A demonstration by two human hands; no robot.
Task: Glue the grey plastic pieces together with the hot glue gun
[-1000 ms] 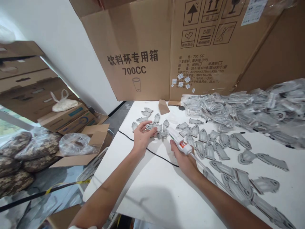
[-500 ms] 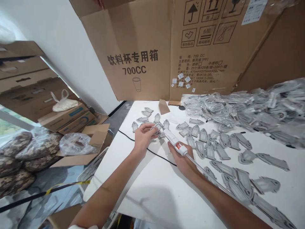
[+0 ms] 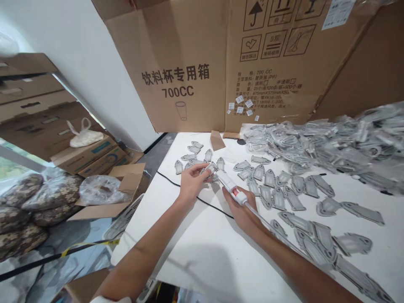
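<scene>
My left hand (image 3: pixel 193 180) pinches a small grey plastic piece (image 3: pixel 212 167) between thumb and fingers above the white table. In my right hand (image 3: pixel 244 206) is a white glue gun (image 3: pixel 227 183) with a red-orange part, its front end close against the piece; the exact contact point is too small to make out. A long pale stick or cord runs from its rear along my right forearm. Similar grey fish-shaped pieces (image 3: pixel 220 163) lie just behind my hands, and several more (image 3: pixel 266 197) spread to the right.
Bagged grey parts (image 3: pixel 296 141) are heaped at the back right. A large cardboard box (image 3: pixel 186 50) stands behind the table (image 3: pixel 202 256). One black cable (image 3: pixel 213 206) crosses the tabletop under my hands. On the floor at left are an opened carton (image 3: pixel 94 212) and patterned bundles (image 3: pixel 57 198).
Almost nothing differs. Both hands, the piece and the glue gun stay in nearly the same place, with only a slight shift of the view.
</scene>
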